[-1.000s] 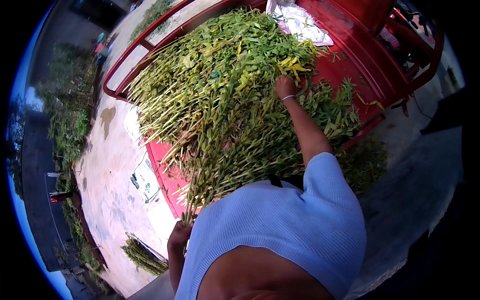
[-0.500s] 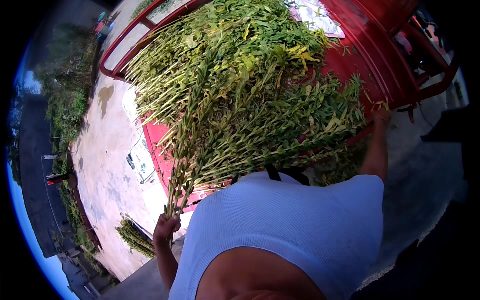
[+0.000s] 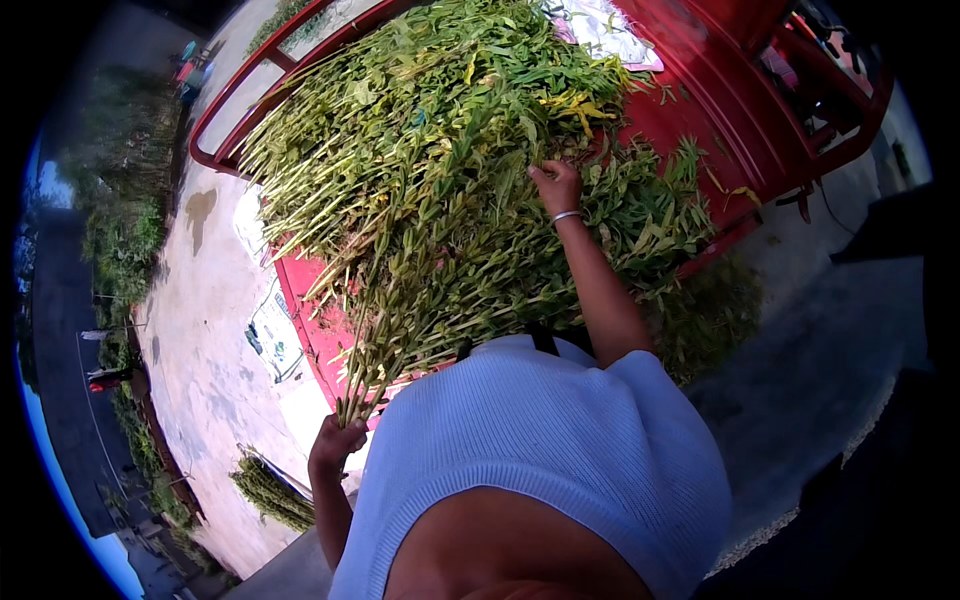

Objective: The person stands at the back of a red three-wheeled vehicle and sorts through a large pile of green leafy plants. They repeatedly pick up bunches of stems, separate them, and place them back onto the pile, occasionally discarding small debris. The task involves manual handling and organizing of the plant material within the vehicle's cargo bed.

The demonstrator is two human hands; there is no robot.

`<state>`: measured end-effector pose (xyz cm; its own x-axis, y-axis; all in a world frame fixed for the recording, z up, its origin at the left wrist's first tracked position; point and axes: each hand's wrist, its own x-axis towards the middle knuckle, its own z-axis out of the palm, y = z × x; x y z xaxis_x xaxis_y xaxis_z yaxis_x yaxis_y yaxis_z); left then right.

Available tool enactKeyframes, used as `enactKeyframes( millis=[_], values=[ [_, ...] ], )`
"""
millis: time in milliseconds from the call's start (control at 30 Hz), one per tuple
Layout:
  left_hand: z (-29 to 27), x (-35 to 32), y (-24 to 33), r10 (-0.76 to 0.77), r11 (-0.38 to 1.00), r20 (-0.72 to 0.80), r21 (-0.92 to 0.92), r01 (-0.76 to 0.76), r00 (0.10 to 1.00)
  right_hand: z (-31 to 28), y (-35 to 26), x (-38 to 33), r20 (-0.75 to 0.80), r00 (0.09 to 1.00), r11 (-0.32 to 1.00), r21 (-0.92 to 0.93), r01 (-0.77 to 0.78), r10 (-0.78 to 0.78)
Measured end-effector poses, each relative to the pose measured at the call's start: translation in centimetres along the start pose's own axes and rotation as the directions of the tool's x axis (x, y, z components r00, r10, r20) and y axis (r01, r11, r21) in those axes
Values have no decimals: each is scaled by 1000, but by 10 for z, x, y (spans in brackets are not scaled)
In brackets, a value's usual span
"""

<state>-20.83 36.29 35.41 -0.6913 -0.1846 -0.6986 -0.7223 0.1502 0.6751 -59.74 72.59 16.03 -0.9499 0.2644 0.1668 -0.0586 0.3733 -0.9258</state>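
My left hand [image 3: 338, 442], low at the left, is closed around the stem ends of a bunch of sesame stalks [image 3: 400, 290]. From there the bunch, lined with green pods, slants up and away over the heap. My right hand [image 3: 560, 188], with a bracelet at the wrist, is at the leafy far tops of the bunch. Its thumb and fingers are pinched together among the leaves; what lies between them is too small to make out. Under and beyond the bunch spreads a heap of cut leafy stalks [image 3: 350, 130] on a red cart bed [image 3: 310, 290].
Red rails [image 3: 225, 125] edge the cart's far left side. A white cloth [image 3: 605, 35] lies at the far end of the bed. On the concrete at the left are a printed sack [image 3: 272, 335] and a tied bundle of stalks [image 3: 272, 490].
My right hand has come from the cart's right edge, where it had a yellow leaf, to the tops of the stalks. The leaf is now apart from it. The bunch leans lower.
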Motion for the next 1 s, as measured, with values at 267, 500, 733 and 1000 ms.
enactKeyframes(
  millis=[267, 500, 733, 1000],
  values=[
    [14, 1, -15, 38, 998, -43, -45, -40, 998, -15, -79, -59, 99, 947, 928, 255, 273, -306],
    [13, 8, -25, 20, 999, -25, -39, -21, 999, -3, -62, -57, 403, 884, 934, -154, 322, -238],
    [20, 9, -30, 21, 997, -7, -79, -22, 1000, -19, -95, -78, 235, 796, 802, -94, 590, -558],
    [12, 21, -37, -24, 997, 14, -78, 25, 1000, -20, -123, -115, 362, 806, 883, 225, 412, -468]
  ],
)
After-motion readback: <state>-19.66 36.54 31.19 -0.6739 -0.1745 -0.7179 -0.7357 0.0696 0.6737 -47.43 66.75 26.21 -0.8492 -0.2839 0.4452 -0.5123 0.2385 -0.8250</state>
